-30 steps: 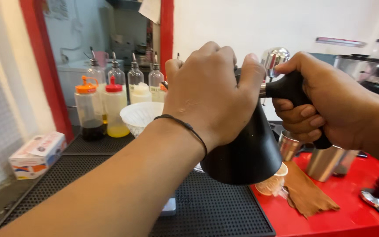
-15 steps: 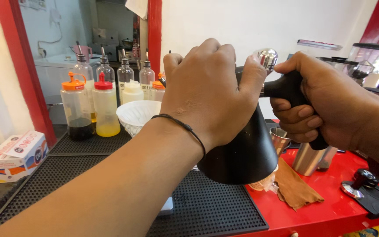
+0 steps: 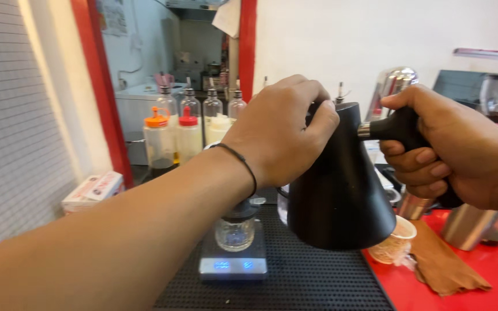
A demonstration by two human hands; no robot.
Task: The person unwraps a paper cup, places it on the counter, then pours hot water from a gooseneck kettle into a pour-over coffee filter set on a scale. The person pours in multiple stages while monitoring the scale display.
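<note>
- Left hand [image 3: 278, 129] presses flat on top of the black kettle [image 3: 338, 184]; right hand [image 3: 451, 152] is clamped round its handle — kettle held tilted in the air, above the glass server [image 3: 236, 227] on the small scale [image 3: 233, 262].
- No pour visible — the server looks empty.
- Black mat [image 3: 306, 282] and red surface [image 3: 491, 294]; squeeze bottles [image 3: 171, 138] behind, white wall beyond.
</note>
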